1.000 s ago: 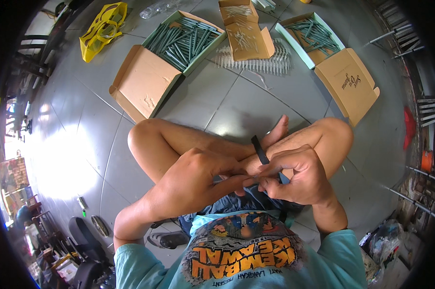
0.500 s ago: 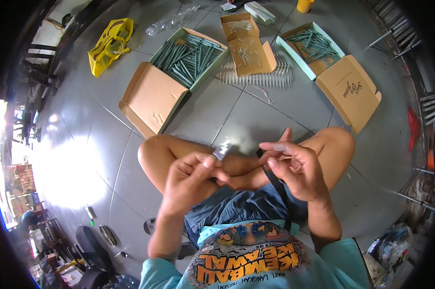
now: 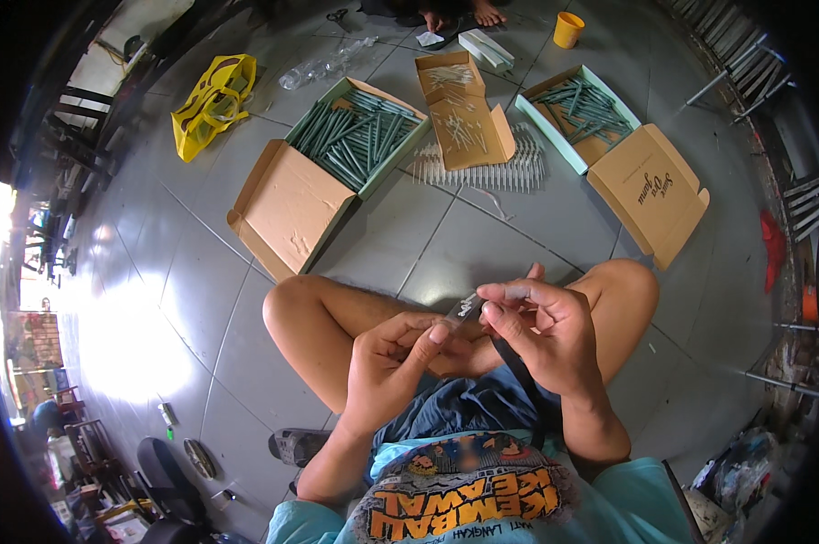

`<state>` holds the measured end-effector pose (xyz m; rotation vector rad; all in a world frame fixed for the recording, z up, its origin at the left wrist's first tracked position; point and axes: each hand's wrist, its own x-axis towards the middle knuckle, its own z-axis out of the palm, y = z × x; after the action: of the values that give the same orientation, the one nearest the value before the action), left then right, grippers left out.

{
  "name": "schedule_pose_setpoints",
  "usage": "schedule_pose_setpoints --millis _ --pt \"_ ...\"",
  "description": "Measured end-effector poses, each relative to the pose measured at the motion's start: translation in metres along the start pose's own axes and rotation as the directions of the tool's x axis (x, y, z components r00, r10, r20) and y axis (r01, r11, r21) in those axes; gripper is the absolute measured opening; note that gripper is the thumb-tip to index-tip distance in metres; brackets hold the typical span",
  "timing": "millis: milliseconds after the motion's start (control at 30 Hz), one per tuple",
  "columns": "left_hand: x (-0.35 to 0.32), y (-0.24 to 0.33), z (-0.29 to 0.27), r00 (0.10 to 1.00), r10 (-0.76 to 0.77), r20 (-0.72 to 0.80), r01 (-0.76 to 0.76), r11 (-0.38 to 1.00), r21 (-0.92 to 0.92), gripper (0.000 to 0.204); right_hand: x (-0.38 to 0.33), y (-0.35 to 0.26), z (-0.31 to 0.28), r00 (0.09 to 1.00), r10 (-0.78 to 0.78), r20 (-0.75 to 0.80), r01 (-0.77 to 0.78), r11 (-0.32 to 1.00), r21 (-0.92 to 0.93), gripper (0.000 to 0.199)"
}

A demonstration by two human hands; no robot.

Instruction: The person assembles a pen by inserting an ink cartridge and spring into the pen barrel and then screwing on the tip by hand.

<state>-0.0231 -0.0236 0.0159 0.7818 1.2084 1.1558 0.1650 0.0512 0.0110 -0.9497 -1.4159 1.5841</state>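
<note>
Seated cross-legged on the floor, we pinch a small pale, possibly plastic piece point(image 3: 468, 306) between our left hand point(image 3: 393, 361) and right hand point(image 3: 544, 331) above our lap, the right also gripping a dark rod point(image 3: 511, 355), boxes of grey-green sticks point(image 3: 355, 138) within reach ahead.

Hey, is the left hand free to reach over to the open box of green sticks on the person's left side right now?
Probably not right away. The left hand is pinching a small pale piece together with the right hand, above the crossed legs. The floor between it and the box of green sticks is bare.
</note>
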Motion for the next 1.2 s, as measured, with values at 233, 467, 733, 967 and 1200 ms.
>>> schedule_pose_setpoints --millis 233,467,733,967,1200 --pt "0.006 -0.006 0.011 0.817 0.555 -0.152 -0.294 0.630 0.719 0.023 -0.007 0.002 0.003 0.998 0.066 -0.025 -0.066 0.998 0.003 0.021" --pt "0.016 -0.026 0.011 0.608 0.794 0.015 -0.487 0.358 0.797 0.032 -0.006 -0.004 0.021 0.996 0.061 -0.068 -0.048 0.984 0.171 0.018" --pt "0.018 -0.026 -0.001 0.564 0.811 0.159 -0.586 0.256 0.769 0.037 -0.006 0.007 0.017 0.992 0.098 -0.082 -0.090 0.991 0.098 0.015" --pt "0.005 -0.007 0.006 0.979 0.176 -0.101 -0.177 0.984 0.007 0.038 -0.010 0.008 0.021 0.996 0.074 -0.046 -0.070 0.993 0.099 0.012" --pt "0.017 -0.008 0.004 0.998 0.045 0.043 -0.030 0.953 -0.302 0.017 -0.012 -0.002 0.015 0.997 0.052 0.060 -0.049 0.997 -0.060 0.012"
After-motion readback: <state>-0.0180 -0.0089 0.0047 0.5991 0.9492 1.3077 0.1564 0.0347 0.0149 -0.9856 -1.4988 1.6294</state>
